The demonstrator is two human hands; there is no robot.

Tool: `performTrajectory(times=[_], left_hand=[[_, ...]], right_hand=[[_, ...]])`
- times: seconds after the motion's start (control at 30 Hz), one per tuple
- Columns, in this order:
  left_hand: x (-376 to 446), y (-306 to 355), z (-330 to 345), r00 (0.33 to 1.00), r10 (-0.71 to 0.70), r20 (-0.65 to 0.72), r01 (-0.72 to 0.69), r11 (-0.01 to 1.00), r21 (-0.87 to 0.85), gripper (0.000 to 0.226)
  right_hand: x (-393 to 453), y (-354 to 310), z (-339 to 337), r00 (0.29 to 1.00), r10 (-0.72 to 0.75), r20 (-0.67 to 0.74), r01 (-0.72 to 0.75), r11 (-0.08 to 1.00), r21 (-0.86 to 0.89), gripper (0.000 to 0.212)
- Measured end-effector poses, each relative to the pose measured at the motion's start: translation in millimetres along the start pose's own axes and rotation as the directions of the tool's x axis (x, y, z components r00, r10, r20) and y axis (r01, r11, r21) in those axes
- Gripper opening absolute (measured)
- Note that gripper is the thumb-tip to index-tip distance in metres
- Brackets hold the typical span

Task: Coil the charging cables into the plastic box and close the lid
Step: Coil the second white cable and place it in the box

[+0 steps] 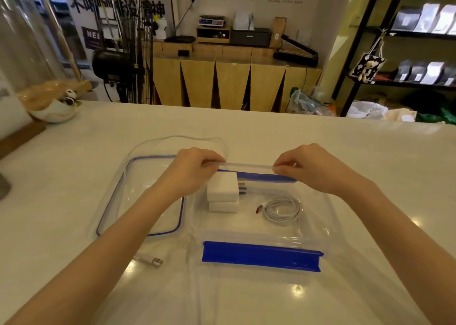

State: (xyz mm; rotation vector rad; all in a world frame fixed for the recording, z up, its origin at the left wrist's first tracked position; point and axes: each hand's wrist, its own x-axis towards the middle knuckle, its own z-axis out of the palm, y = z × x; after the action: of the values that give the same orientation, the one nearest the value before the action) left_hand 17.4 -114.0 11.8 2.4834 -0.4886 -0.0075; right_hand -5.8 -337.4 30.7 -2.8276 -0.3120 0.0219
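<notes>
2 hands [195, 166] [308, 166] each grip pinched on box [328, 216] far rim, lid [111, 201] beside, table [370, 152] open around.

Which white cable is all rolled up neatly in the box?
The coiled cable inside the clear box, right of the white chargers. The other cable lies loose on the table, its plug near the left forearm.

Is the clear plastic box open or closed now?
Open. The clear lid with blue seal lies beside the clear plastic box on the table.

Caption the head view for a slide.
Both hands stretch a cable over the plastic box holding one coiled cable.
</notes>
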Motion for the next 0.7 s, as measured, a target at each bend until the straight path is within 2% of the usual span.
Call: performTrajectory(times=[0.13,0.27,0.37,0.5,0.63,0.7], left_hand=[[-14.4,-14.8,-8.0,0.996,-0.016,-0.085,0.012,0.999,-0.05,0.027],[-51.5,-38.6,-26.5,0.988,-0.06,-0.144,0.047,0.995,-0.089,0.016],[-88.8,-57.2,-38.2,0.997,-0.064,-0.032,0.058,0.987,-0.147,0.014],[-125.0,-73.5,-44.3,0.991,-0.016,0.135,0.03,0.994,-0.103,0.022],[-135.3,-80.9,-43.3,0.992,0.087,0.094,-0.085,0.996,-0.022,0.028],[-136.6,-85.5,-39.7,0.988,0.143,0.05,-0.145,0.989,0.037,0.027]], right_hand=[[3.7,-11.0,-4.5,0.999,0.002,0.035,0.0,0.999,-0.053,0.026],[8.5,-48.4,-5.2,0.986,-0.167,-0.008,0.167,0.986,0.012,0.027],[8.4,-88.4,0.9,0.932,-0.363,-0.004,0.363,0.93,0.049,0.023],[8.6,-138.7,16.3,0.825,-0.558,0.085,0.554,0.829,0.071,0.022],[9.1,-168.7,39.4,0.75,-0.62,0.232,0.626,0.778,0.053,0.019],[7.4,-178.2,52.3,0.735,-0.613,0.291,0.642,0.767,-0.006,0.022]])
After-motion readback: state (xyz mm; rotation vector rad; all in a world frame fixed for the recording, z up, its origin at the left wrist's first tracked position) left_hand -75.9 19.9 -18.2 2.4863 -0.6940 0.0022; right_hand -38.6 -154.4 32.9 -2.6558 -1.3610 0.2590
